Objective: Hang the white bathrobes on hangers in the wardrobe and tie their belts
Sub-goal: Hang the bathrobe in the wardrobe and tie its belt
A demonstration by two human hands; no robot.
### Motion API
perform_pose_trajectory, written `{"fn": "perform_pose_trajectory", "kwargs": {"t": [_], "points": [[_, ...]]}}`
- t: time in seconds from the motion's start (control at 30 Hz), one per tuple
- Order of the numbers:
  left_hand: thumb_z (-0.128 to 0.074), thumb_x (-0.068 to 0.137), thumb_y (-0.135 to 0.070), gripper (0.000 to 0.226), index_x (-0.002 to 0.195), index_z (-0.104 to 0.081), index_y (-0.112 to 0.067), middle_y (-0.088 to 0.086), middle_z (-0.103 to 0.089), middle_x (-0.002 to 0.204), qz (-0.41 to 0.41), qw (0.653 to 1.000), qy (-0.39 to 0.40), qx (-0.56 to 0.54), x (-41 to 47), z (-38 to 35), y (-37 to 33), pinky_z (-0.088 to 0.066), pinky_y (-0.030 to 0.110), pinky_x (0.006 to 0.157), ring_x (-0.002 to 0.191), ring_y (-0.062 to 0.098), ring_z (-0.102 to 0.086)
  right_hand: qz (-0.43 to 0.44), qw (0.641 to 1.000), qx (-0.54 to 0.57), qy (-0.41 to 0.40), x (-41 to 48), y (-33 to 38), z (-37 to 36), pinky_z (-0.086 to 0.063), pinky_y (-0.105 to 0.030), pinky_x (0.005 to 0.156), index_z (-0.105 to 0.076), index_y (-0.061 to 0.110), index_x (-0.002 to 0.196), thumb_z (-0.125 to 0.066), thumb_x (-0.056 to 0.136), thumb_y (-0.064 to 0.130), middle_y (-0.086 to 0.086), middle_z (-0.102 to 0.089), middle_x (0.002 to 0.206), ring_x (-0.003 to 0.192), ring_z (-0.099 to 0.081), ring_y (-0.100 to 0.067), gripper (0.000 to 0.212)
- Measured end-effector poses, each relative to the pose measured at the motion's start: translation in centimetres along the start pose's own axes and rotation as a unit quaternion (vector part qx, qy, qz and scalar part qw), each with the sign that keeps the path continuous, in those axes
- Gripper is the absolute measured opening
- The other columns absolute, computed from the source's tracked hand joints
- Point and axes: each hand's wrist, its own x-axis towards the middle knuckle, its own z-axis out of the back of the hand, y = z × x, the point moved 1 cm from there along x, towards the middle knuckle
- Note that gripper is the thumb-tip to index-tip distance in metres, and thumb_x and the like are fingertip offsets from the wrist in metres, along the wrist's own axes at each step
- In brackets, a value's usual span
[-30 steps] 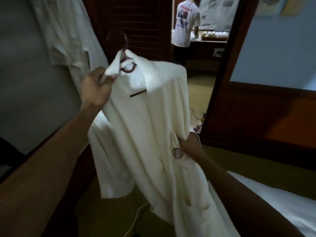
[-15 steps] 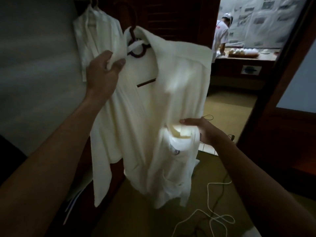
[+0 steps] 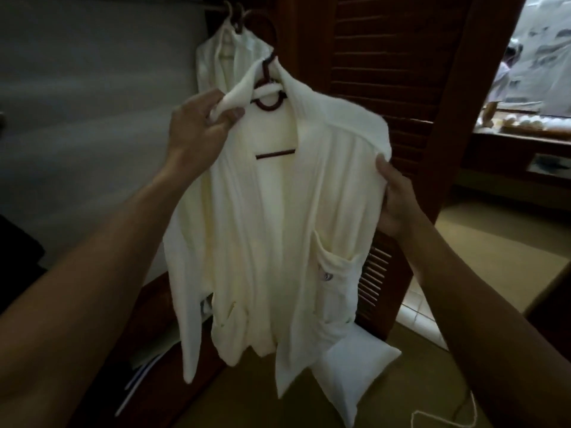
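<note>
With the left hand point(image 3: 197, 131) pinching the collar and the right hand point(image 3: 398, 199) gripping the sleeve edge, the bathrobe point(image 3: 278, 227) between them seemingly risks slipping off its hanger point(image 3: 268, 101).

2 white bathrobes point(image 3: 278, 211), 2 hands.
1 dark hanger point(image 3: 269, 103) in front, 1 robe point(image 3: 222, 57) hung behind, 1 white pillow point(image 3: 349, 372), 1 louvred door point(image 3: 395, 57).

Dim room, louvred wooden door point(image 3: 398, 72), perhaps greenish floor point(image 3: 494, 251)
</note>
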Motion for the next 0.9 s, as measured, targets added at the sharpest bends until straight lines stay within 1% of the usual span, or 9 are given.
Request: {"fn": "perform_pose_trajectory", "kwargs": {"t": [0.1, 0.17, 0.27, 0.33, 0.47, 0.53, 0.67, 0.8, 0.9], "points": [[-0.07, 0.089, -0.04, 0.024, 0.085, -0.064, -0.018, -0.001, -0.054, 0.074, 0.035, 0.999, 0.013, 0.005, 1.7, -3.5, 3.1, -0.034, 0.029, 0.058, 0.066, 0.004, -0.043, -0.001, 1.0, -0.014, 0.025, 6.0, 1.1, 1.2, -0.05, -0.057, 0.103, -0.052, 0.018, 0.146, -0.043, 0.104, 0.057, -0.017, -0.058, 0.143, 0.131, -0.057, -0.037, 0.058], [-0.071, 0.088, -0.04, 0.024, 0.087, -0.068, -0.016, 0.001, -0.058, 0.074, 0.067, 0.998, 0.008, 0.005, 1.8, -5.1, 5.7, -0.035, 0.036, 0.06, 0.067, 0.004, -0.045, -0.033, 0.99, -0.136, 0.023, 9.4, 0.9, 2.7, -0.055, -0.053, 0.099, -0.058, 0.019, 0.139, -0.053, 0.101, 0.054, -0.012, -0.068, 0.131, 0.123, -0.064, -0.034, 0.052], [-0.07, 0.086, -0.044, 0.037, 0.077, -0.057, -0.01, -0.003, -0.051, 0.068, 0.117, 0.993, -0.013, 0.024, 1.4, -6.6, 9.3, -0.032, 0.036, 0.058, 0.063, 0.006, -0.041, -0.072, 0.935, -0.339, 0.072, 13.2, -0.3, 4.3, -0.058, -0.049, 0.096, -0.068, 0.022, 0.122, -0.077, 0.087, 0.043, -0.001, -0.076, 0.114, 0.105, -0.073, -0.02, 0.042], [-0.069, 0.086, -0.045, 0.04, 0.075, -0.052, -0.011, -0.007, -0.047, 0.066, 0.143, 0.989, -0.025, 0.028, 1.4, -6.9, 10.9, -0.031, 0.035, 0.057, 0.062, 0.009, -0.039, -0.071, 0.895, -0.428, 0.108, 14.9, -1.2, 5.1, -0.06, -0.042, 0.091, -0.072, 0.027, 0.111, -0.083, 0.079, 0.043, 0.006, -0.077, 0.105, 0.094, -0.074, -0.008, 0.037], [-0.07, 0.085, -0.044, 0.033, 0.063, -0.049, -0.032, -0.013, -0.044, 0.057, 0.16, 0.986, -0.028, 0.041, 2.6, -6.4, 12.6, -0.029, 0.033, 0.055, 0.053, 0.004, -0.035, -0.086, 0.848, -0.503, 0.144, 17.5, -2.9, 7.3, -0.06, -0.04, 0.09, -0.078, 0.028, 0.103, -0.09, 0.069, 0.053, 0.009, -0.077, 0.103, 0.093, -0.074, -0.008, 0.045], [-0.07, 0.087, -0.046, 0.035, 0.066, -0.048, -0.028, -0.008, -0.042, 0.059, 0.145, 0.987, -0.026, 0.071, 3.2, -6.1, 13.3, -0.03, 0.033, 0.055, 0.055, 0.006, -0.036, -0.111, 0.836, -0.514, 0.156, 18.7, -4.4, 8.7, -0.06, -0.042, 0.092, -0.079, 0.026, 0.104, -0.092, 0.067, 0.051, 0.009, -0.078, 0.104, 0.094, -0.075, -0.009, 0.047], [-0.069, 0.09, -0.046, 0.035, 0.072, -0.05, -0.022, -0.005, -0.046, 0.063, 0.116, 0.988, -0.012, 0.101, 4.2, -5.7, 15.1, -0.034, 0.032, 0.057, 0.06, 0.006, -0.041, -0.125, 0.852, -0.496, 0.111, 20.9, -6.1, 9.9, -0.06, -0.045, 0.091, -0.079, 0.017, 0.103, -0.094, 0.066, 0.034, 0.002, -0.079, 0.1, 0.092, -0.076, -0.015, 0.043], [-0.066, 0.091, -0.048, 0.034, 0.07, -0.05, -0.026, -0.007, -0.048, 0.064, 0.125, 0.986, -0.013, 0.112, 6.1, -5.6, 18.2, -0.036, 0.034, 0.059, 0.061, 0.01, -0.043, -0.137, 0.959, -0.216, 0.121, 23.6, -5.8, 8.4, -0.056, -0.05, 0.096, -0.065, 0.006, 0.128, -0.074, 0.085, 0.009, -0.017, -0.072, 0.122, 0.117, -0.065, -0.043, 0.044], [-0.065, 0.089, -0.05, 0.034, 0.07, -0.049, -0.026, -0.005, -0.046, 0.062, 0.141, 0.985, -0.026, 0.1, 8.3, -5.0, 21.3, -0.034, 0.035, 0.059, 0.06, 0.011, -0.041, -0.142, 0.959, -0.194, 0.149, 26.6, -5.8, 6.9, -0.054, -0.054, 0.097, -0.061, 0.014, 0.135, -0.077, 0.083, 0.017, -0.015, -0.067, 0.131, 0.118, -0.066, -0.039, 0.055]]}}
